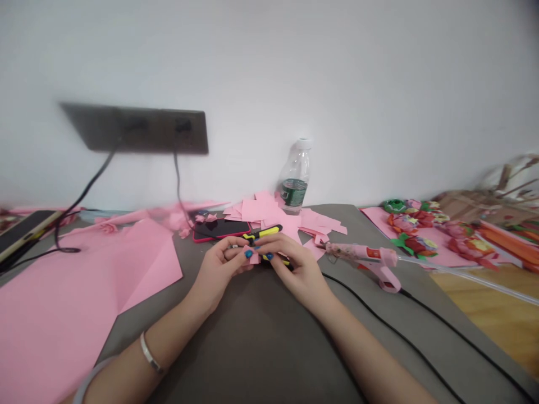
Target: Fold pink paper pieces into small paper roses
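Observation:
My left hand [217, 270] and my right hand [292, 268] meet above the grey table cover [252, 342], fingertips pinching a small pink paper piece [252, 256] between them. Its cut, fringed edges stick out below my fingers. Just beyond my hands lies a pair of yellow-and-black handled scissors [263, 233], partly hidden by my fingers. A phone in a red case [221, 228] rests to their left. Loose pink paper scraps [269, 210] are heaped behind the scissors.
A pink hot glue gun [362, 255] lies to the right, with black cables [391, 325] crossing the cover. Large pink sheets [84, 297] cover the left. Red paper flowers [415, 235] sit at right, a plastic bottle [295, 179] against the wall, a dark socket panel [135, 130] above.

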A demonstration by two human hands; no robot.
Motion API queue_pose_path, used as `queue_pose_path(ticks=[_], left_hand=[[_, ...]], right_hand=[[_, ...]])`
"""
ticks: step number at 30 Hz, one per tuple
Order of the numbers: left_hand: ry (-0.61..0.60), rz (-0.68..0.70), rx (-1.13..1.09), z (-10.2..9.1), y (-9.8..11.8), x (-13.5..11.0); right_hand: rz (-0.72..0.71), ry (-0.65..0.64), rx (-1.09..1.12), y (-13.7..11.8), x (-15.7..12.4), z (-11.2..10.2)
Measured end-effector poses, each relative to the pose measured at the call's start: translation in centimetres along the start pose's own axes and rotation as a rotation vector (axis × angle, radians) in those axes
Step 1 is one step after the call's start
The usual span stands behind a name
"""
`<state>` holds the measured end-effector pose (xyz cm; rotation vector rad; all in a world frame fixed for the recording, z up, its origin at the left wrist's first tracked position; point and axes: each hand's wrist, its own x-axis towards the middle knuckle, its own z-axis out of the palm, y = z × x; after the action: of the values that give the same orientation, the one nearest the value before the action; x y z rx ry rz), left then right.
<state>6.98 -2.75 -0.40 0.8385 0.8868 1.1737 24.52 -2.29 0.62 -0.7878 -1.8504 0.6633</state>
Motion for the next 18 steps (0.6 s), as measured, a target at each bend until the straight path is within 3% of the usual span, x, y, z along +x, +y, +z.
queue_pose_path(ticks=[10, 18], left_hand=[[-0.011, 0.025, 0.037, 0.2, -0.1, 0.1], [-0.064, -0.018, 0.167, 0.0, -0.2, 0.0]], right_hand=[[0.082, 0.023, -0.116, 0.1, -0.3, 1.3], [0.082, 0.074, -0.136, 0.5, -0.2, 0.9]])
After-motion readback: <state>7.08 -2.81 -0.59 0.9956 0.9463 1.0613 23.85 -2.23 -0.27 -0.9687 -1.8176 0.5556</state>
